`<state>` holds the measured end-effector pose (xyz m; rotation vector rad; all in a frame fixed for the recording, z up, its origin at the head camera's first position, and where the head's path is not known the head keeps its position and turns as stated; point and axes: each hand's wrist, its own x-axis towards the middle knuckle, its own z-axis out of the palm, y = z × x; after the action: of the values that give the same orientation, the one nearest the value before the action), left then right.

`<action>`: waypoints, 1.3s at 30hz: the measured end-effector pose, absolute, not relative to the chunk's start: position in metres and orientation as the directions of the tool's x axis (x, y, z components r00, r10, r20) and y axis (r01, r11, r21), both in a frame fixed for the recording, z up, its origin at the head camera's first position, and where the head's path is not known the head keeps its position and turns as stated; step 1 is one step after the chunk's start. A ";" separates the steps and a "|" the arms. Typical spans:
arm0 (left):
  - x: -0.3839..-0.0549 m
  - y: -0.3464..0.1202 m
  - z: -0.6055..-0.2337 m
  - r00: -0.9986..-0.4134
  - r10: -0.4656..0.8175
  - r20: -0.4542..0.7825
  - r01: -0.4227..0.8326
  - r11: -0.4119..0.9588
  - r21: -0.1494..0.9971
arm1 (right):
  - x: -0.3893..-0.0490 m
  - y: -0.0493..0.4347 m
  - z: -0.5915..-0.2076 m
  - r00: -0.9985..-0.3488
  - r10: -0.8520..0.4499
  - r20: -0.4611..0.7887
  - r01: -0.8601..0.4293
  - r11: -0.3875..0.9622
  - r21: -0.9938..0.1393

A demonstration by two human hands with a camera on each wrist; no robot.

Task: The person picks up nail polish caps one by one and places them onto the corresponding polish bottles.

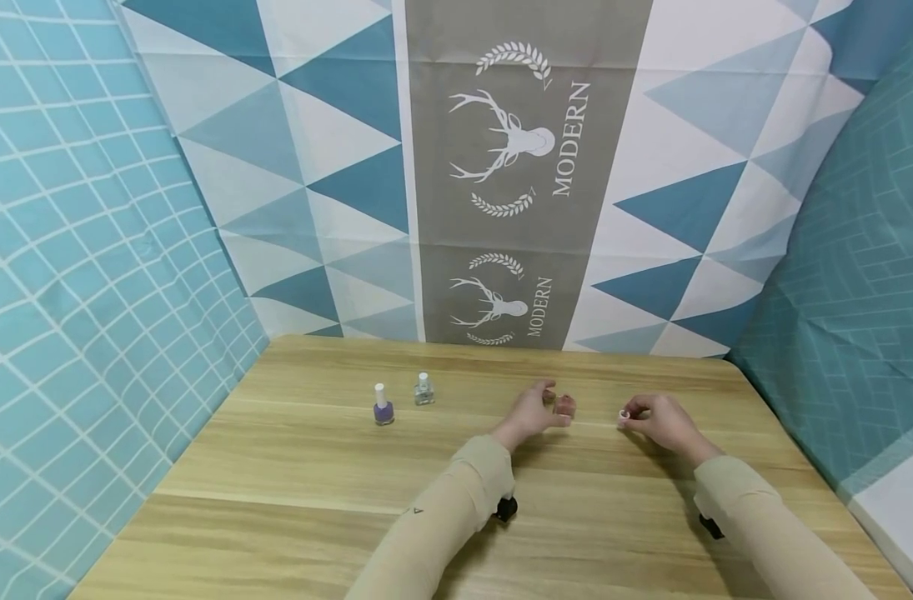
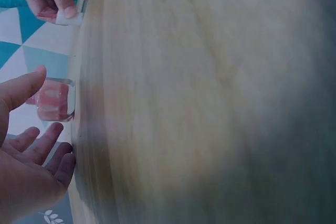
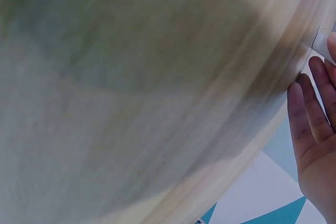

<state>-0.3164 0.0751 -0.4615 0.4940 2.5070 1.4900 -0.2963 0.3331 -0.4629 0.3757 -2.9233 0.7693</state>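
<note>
Where the pink bottle [image 1: 564,406] stands: upright on the bench [image 1: 291,475], just beside the left hand [image 1: 531,411].
Left hand: open, thumb and fingers parted about the bottle; cannot tell whether they touch it.
Right hand [image 1: 662,421]: pinches a white cap [image 2: 71,20] by thumb and finger, apart from the bottle.
Cap work, my judgement: steady the glass low down first, align the cap squarely, turn lightly; a tilt could spill the contents.
Purple bottle [image 1: 383,412], clear bottle [image 1: 423,392]: capped, well left of both hands.
</note>
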 end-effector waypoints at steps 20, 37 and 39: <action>-0.322 0.082 -0.465 -0.963 0.233 0.135 0.231 0.455 0.860 | -0.296 0.328 -0.461 -0.966 -0.205 0.156 -0.255 0.843 -0.473; -0.315 0.083 -0.460 -0.970 0.219 0.105 0.194 0.436 0.879 | -0.297 0.331 -0.456 -0.972 -0.204 0.115 -0.234 0.827 -0.510; -0.312 0.082 -0.458 -0.974 0.213 0.077 0.162 0.420 0.893 | -0.296 0.332 -0.453 -0.974 -0.202 0.102 -0.225 0.830 -0.510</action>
<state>-0.3124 0.0819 -0.4576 0.3444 2.6065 1.6306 -0.2962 0.3320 -0.4525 0.3459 -2.9631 0.8348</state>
